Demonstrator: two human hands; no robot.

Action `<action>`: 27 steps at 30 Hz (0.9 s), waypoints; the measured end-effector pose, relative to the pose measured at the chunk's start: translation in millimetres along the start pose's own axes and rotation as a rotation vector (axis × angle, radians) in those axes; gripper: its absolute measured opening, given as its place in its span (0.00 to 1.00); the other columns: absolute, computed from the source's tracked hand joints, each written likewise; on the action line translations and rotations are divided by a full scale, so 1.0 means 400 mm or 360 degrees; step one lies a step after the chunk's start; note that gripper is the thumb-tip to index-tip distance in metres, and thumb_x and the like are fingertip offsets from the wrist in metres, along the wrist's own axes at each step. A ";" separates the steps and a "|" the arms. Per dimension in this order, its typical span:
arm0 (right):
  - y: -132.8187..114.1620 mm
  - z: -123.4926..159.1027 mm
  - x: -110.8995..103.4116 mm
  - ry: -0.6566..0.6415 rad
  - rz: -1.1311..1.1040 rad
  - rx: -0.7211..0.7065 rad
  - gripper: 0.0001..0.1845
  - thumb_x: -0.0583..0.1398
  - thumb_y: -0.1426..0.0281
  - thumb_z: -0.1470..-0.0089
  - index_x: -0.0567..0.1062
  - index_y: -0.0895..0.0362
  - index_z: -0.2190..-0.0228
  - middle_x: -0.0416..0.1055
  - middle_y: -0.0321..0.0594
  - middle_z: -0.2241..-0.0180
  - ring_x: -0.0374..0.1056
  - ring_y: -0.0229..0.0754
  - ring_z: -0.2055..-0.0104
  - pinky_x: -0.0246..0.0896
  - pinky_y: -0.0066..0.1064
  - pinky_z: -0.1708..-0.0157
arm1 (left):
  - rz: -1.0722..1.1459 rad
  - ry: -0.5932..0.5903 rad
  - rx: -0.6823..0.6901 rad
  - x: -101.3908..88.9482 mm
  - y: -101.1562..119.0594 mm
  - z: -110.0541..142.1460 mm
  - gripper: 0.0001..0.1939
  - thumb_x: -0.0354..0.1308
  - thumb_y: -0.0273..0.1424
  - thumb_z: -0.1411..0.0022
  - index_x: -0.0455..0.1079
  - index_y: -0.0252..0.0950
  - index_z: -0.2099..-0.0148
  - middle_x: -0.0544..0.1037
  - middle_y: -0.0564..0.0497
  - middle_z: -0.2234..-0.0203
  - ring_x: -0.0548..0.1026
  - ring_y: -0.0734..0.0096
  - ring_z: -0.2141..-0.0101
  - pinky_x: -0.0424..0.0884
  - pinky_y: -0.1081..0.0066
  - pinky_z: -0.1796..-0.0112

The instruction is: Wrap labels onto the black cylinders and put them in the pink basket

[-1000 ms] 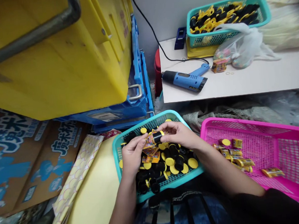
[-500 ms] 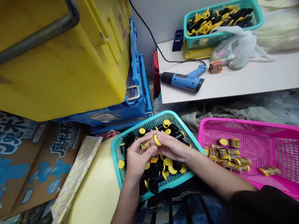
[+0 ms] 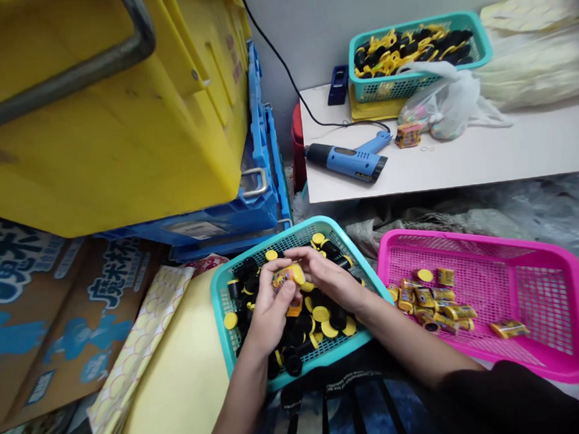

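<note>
My left hand point(image 3: 271, 311) is closed around a small canister point(image 3: 287, 279) in a yellow printed sleeve, thumb on its near side. My right hand point(image 3: 335, 281) is beside the canister's yellow end, its fingers stretched out and slightly curved; whether a fingertip touches it I cannot tell. Just under the canister shows a small orange piece point(image 3: 295, 308), partly hidden by my left hand. Both hands are above a teal basket point(image 3: 218, 316) full of black canisters with round yellow caps point(image 3: 321, 313).
To the right stands a pink basket point(image 3: 537, 244) with several wrapped canisters point(image 3: 441, 302). A blue heat gun point(image 3: 348, 161), a plastic bag point(image 3: 448, 101) and a second teal basket point(image 3: 422, 81) rest on the white table point(image 3: 466, 163). Yellow point(image 3: 114, 150) and blue crates point(image 3: 210, 226) rise at left.
My right hand has lifted slightly and its fingers have straightened beside the canister. The canister's yellow end now looks rounded, its cap rim less distinct. The view has shifted a little.
</note>
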State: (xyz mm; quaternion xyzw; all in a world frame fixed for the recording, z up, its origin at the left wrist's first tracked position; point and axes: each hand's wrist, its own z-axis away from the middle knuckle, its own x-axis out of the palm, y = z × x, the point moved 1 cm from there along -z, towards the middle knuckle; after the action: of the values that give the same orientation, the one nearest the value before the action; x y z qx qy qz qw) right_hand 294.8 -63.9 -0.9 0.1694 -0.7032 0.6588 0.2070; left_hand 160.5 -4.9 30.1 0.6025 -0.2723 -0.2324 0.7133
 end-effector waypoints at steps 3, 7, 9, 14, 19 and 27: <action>-0.034 0.013 0.009 0.0049 0.0667 -0.0342 0.27 0.62 0.59 0.46 0.66 0.52 0.47 0.64 0.43 0.49 0.61 0.43 0.46 0.57 0.36 0.47 | -0.0014 -0.0034 -0.0050 0.014 -0.006 0.005 0.18 0.56 0.42 0.37 0.62 0.42 0.49 0.71 0.48 0.57 0.73 0.70 0.61 0.71 0.71 0.60; -0.120 0.088 -0.042 0.0396 0.1366 -0.0556 0.17 0.62 0.61 0.45 0.72 0.53 0.55 0.71 0.43 0.56 0.66 0.44 0.53 0.61 0.37 0.51 | -0.0059 -0.0182 0.0055 0.014 0.005 -0.001 0.25 0.56 0.45 0.38 0.57 0.42 0.42 0.69 0.43 0.48 0.69 0.61 0.49 0.68 0.64 0.50; -0.174 0.159 -0.111 0.0636 0.1840 -0.0382 0.17 0.61 0.60 0.45 0.73 0.54 0.56 0.71 0.45 0.58 0.67 0.46 0.55 0.62 0.40 0.53 | -0.0173 -0.0154 0.0138 -0.011 0.012 -0.008 0.26 0.55 0.44 0.38 0.58 0.41 0.41 0.69 0.43 0.47 0.69 0.61 0.48 0.67 0.63 0.49; -0.218 0.269 -0.244 0.0520 0.2792 0.0517 0.23 0.61 0.59 0.50 0.76 0.60 0.55 0.70 0.55 0.55 0.64 0.62 0.51 0.60 0.55 0.54 | -0.0610 0.0115 0.0017 -0.073 0.002 -0.027 0.16 0.53 0.41 0.36 0.73 0.39 0.53 0.76 0.46 0.54 0.74 0.62 0.55 0.69 0.66 0.54; -0.113 0.123 -0.156 -0.0254 0.2316 0.0122 0.25 0.49 0.79 0.45 0.72 0.53 0.49 0.68 0.44 0.51 0.62 0.46 0.48 0.59 0.42 0.47 | -0.1385 0.0098 -0.0099 -0.085 -0.024 -0.052 0.10 0.58 0.38 0.43 0.76 0.40 0.68 0.80 0.46 0.67 0.73 0.55 0.59 0.65 0.63 0.56; -0.048 0.036 -0.151 -0.0688 0.1998 0.0410 0.23 0.63 0.74 0.54 0.75 0.51 0.53 0.68 0.41 0.50 0.58 0.50 0.45 0.48 0.48 0.42 | -0.1214 0.0014 -0.0419 -0.130 -0.060 -0.061 0.18 0.65 0.34 0.56 0.77 0.38 0.59 0.74 0.56 0.82 0.71 0.69 0.79 0.63 0.72 0.74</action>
State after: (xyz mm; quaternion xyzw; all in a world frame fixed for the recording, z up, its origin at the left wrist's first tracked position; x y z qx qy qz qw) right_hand 355.3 -81.5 -16.3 -0.1198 -0.6098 0.6839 -0.3822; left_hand 138.2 43.2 -2.3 0.5648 0.0060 -0.5108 0.6481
